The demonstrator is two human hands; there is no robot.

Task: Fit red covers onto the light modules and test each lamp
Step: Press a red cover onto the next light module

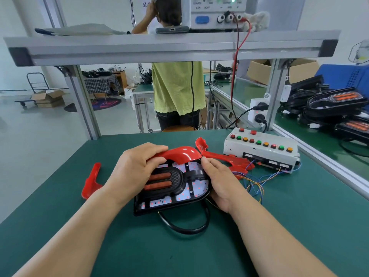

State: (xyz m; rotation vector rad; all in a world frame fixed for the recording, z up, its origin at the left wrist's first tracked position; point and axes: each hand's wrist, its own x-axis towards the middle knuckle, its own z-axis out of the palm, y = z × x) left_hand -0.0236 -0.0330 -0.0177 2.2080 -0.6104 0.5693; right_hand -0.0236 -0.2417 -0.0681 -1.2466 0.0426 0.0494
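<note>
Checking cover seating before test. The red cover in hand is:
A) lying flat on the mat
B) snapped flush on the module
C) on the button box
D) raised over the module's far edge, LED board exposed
D: the left hand grips the red cover tilted above the far edge of the light module, LED board uncovered.

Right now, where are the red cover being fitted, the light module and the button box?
red cover (179,152): head view, glossy curved top.
light module (199,186): head view, white LED board.
button box (232,149): head view, white front face.
</note>
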